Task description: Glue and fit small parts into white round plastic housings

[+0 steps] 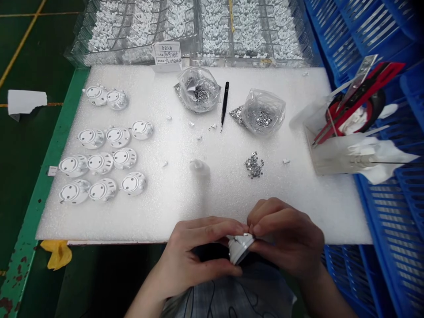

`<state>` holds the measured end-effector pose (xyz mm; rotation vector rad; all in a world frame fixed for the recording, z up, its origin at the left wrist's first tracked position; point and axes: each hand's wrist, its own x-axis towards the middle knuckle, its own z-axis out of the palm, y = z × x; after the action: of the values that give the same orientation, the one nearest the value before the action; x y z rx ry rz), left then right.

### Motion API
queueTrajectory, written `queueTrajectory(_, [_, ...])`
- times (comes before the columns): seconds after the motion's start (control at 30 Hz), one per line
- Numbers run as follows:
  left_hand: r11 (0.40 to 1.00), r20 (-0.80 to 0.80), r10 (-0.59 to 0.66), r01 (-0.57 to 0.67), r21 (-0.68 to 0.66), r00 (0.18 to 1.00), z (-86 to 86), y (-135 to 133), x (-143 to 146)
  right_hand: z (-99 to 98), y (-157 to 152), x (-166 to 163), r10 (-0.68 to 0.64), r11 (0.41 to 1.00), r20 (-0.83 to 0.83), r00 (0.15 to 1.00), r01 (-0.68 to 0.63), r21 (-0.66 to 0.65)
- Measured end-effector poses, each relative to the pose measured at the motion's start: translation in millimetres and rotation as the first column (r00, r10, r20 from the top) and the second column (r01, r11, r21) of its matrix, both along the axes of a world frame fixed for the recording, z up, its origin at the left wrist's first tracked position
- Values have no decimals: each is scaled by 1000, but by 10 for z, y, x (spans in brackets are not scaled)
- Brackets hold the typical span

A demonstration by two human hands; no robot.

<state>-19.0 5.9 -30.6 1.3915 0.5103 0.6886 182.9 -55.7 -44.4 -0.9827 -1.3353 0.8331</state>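
Held up between my left hand (192, 254) and my right hand (285, 236), just over the near edge of the foam, is a small round white part (239, 248). Both hands pinch it, and their fingers hide much of it. Several matching white parts (99, 163), each with two round dark-rimmed recesses, lie in rows on the white foam sheet (205, 207) to the left. Farther off lie black tweezers (224, 106), a loose heap of small silver pieces (254, 165), and two clear bags (198, 89) of the same kind of silver bits.
Clear plastic trays of small white parts (245, 31) stand behind the foam, with a paper label (167, 56) at their edge. Red-handled scissors (357, 101) and white tissue sit in a clear box at right, above blue plastic crates (391, 221). A green-edged bench (43, 176) runs along the left.
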Motion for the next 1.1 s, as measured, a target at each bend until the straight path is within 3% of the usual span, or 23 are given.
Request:
queueTrajectory(0.43, [999, -27, -36, 37, 36, 999, -24, 15, -32, 55, 1, 26, 25, 999, 167, 986, -31, 34])
queueTrajectory(0.67, [998, -29, -48, 49, 36, 998, -27, 12, -45, 19, -5, 8, 22, 999, 44, 999, -23, 33])
queueTrajectory(1.1, [996, -10, -17, 18, 89, 1000, -49, 12, -19, 18, -18, 3, -7, 1000, 65, 998, 6, 18])
